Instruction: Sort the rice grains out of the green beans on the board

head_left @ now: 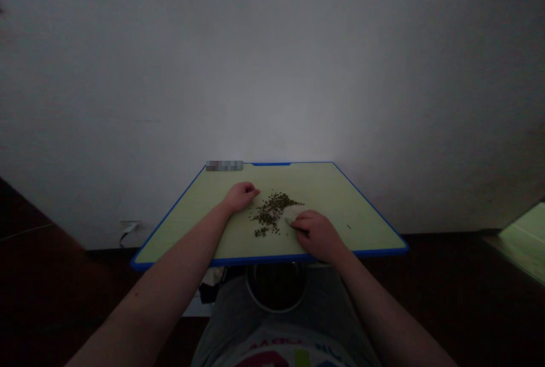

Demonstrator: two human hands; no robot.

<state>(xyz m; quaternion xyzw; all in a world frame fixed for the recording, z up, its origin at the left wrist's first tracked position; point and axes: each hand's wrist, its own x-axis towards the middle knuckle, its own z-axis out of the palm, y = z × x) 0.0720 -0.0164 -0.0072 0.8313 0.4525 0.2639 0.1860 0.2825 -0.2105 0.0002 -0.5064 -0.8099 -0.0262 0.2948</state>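
A loose scatter of small dark green beans (271, 210) lies on the pale green tabletop (191, 213). A whitish patch (293, 211) adjoins its right side; whether it is a heap of pale grains or a thin dish I cannot tell. My left hand (240, 196) rests on the table left of the beans, fingers curled in; anything inside them is hidden. At the lower right of the beans, my right hand (315, 233) has thumb and fingers pinched around a small pale piece (289, 221), its tip by the whitish patch. Its kind is not clear.
Between my lap and the table's blue front edge (179, 262) sits a round metal bowl (277, 310), dark inside. A small dark sliver (349, 226) lies on the right of the tabletop. Behind the table stands a plain wall (272, 71), with a plugged-in cord (129, 230) low at left.
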